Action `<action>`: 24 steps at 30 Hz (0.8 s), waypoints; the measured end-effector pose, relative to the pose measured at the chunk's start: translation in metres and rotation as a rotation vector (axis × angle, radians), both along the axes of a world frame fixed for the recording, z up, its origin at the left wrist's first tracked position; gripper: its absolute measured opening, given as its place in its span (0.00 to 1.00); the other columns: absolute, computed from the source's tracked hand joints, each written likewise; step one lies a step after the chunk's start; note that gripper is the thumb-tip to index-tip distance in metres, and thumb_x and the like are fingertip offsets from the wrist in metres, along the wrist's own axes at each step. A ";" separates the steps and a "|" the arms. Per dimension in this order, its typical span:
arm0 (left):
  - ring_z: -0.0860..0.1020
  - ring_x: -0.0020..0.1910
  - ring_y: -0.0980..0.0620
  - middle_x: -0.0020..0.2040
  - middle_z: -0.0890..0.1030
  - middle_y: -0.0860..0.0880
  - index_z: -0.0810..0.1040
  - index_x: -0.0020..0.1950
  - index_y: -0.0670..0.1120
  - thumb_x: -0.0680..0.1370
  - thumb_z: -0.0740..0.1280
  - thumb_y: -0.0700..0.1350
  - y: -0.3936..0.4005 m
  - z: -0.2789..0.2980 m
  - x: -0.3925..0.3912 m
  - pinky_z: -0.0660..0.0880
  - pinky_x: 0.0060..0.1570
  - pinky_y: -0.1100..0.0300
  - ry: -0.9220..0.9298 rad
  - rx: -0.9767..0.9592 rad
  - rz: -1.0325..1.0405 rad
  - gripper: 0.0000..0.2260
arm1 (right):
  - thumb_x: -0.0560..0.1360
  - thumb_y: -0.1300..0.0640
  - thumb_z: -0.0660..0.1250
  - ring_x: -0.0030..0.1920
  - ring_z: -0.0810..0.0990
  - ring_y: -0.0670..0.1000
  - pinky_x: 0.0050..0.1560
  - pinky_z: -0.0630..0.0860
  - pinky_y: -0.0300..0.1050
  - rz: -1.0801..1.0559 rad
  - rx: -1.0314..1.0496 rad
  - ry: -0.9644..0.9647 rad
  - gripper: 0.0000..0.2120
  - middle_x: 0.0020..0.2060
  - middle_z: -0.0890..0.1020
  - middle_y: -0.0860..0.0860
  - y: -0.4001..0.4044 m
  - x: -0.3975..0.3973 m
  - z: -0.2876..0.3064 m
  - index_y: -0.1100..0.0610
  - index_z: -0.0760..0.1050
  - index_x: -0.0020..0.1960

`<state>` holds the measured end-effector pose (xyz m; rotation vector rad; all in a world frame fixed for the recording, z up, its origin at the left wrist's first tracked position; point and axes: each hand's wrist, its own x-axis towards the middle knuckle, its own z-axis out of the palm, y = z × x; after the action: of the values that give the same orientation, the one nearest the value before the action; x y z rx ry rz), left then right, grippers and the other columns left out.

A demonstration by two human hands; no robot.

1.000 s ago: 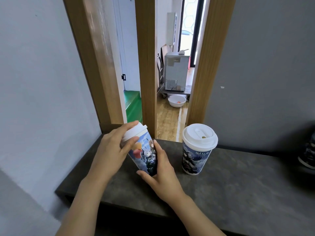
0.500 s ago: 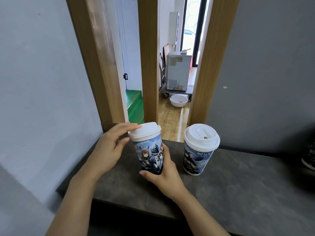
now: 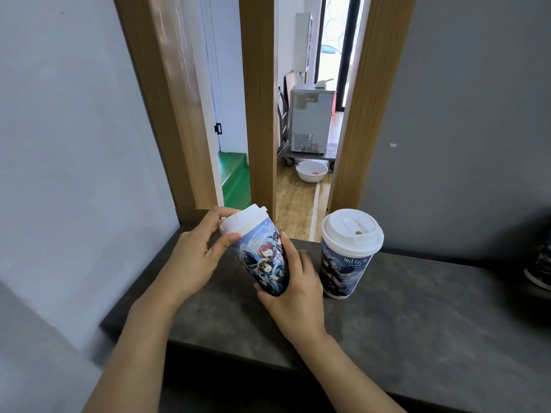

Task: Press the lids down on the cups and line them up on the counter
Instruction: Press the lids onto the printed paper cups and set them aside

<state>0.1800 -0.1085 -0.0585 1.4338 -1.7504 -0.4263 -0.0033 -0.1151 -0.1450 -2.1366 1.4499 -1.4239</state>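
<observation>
I hold the tilted illustrated paper cup point(image 3: 264, 265) above the dark grey tabletop point(image 3: 417, 308) — right hand point(image 3: 293, 289) gripping its base; left hand point(image 3: 193, 260) fingers pinching its white plastic lid point(image 3: 243, 220); the lidded second cup point(image 3: 347, 257) stands upright just beside — seating and alignment remain.

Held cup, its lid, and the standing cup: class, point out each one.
Held cup point(image 3: 265, 263), head view, printed side wall.
Lid point(image 3: 243, 222), head view, white side.
Standing cup point(image 3: 343, 269), head view, printed wall.
</observation>
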 end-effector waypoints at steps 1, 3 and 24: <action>0.79 0.58 0.57 0.62 0.80 0.55 0.68 0.60 0.64 0.76 0.60 0.58 0.000 -0.001 0.001 0.74 0.47 0.69 0.009 -0.001 -0.010 0.13 | 0.62 0.50 0.80 0.53 0.78 0.52 0.52 0.78 0.47 0.016 0.016 -0.016 0.48 0.55 0.75 0.51 0.000 0.000 0.000 0.46 0.59 0.76; 0.77 0.59 0.59 0.63 0.78 0.56 0.68 0.60 0.66 0.77 0.60 0.57 -0.001 -0.003 0.003 0.74 0.48 0.72 0.036 -0.005 -0.034 0.12 | 0.64 0.47 0.78 0.58 0.75 0.46 0.57 0.75 0.42 0.079 0.091 -0.076 0.47 0.59 0.73 0.47 0.001 -0.001 0.000 0.43 0.57 0.76; 0.75 0.60 0.69 0.60 0.77 0.59 0.71 0.59 0.57 0.77 0.61 0.50 -0.001 -0.015 0.017 0.72 0.53 0.75 0.378 0.005 -0.083 0.11 | 0.68 0.49 0.78 0.66 0.74 0.45 0.64 0.70 0.34 0.291 -0.061 -0.257 0.36 0.63 0.73 0.50 0.005 -0.002 0.003 0.55 0.66 0.71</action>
<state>0.1973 -0.1098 -0.0737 1.1951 -1.5043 -0.6980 -0.0057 -0.1106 -0.1424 -2.0065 0.9726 -1.5739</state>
